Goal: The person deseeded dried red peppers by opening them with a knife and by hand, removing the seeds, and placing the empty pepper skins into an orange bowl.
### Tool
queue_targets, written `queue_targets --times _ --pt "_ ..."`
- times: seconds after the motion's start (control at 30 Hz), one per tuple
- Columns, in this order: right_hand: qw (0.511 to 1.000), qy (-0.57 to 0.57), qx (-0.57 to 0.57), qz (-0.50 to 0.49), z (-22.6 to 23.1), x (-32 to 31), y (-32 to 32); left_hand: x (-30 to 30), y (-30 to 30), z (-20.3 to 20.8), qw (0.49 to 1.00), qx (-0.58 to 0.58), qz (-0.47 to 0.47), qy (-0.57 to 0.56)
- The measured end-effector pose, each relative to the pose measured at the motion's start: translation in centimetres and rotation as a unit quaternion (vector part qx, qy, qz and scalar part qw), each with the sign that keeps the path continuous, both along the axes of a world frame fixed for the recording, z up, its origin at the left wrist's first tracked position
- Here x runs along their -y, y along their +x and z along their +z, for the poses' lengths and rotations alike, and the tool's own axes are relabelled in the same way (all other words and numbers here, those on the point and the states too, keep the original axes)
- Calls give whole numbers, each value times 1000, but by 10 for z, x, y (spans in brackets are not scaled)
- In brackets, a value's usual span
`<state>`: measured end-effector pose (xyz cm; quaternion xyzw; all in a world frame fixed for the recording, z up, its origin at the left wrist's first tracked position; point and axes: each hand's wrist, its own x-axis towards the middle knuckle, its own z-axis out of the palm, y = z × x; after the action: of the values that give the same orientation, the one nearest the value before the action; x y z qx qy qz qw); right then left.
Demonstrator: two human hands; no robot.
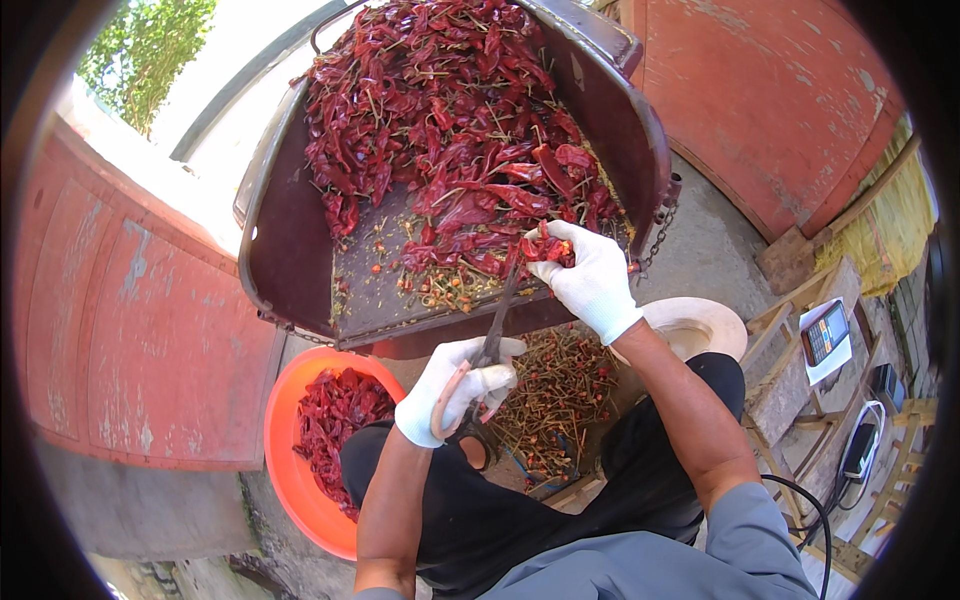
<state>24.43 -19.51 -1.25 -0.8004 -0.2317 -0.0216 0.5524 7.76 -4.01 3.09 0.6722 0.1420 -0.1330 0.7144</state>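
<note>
My left hand (452, 388), in a white glove, is closed around the handles of scissors (499, 318). Their dark blades point up and away, with the tips beside my right hand (595, 282). That hand, also gloved, pinches red dried chili peppers (549, 248) over the front edge of a metal cart bed (362, 290). A large heap of dried chilies (430, 120) fills the back of the bed, with loose seeds and stem bits near its front. Cut stems (560, 405) lie piled below, between my legs.
An orange basin (284, 430) holding red chili pieces stands at my left. Red metal doors (150, 310) flank the cart on both sides. To the right are a pale round seat (725, 318), a wooden frame (765, 400) with a phone (825, 333) on paper, and cables. A chain (657, 238) hangs from the cart.
</note>
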Motion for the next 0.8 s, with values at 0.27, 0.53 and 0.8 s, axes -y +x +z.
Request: queue_targets --times 0.27,0.53,0.8 --pt "1000 -16 8 3 0 2 0 -1 -1 3 1000 -14 5 -20" --pt "995 -21 101 4 5 4 -4 -2 -3 1 1000 -19 9 -19" --pt "974 -119 178 72 11 11 -1 -7 -7 1 997 -36 -7 72"
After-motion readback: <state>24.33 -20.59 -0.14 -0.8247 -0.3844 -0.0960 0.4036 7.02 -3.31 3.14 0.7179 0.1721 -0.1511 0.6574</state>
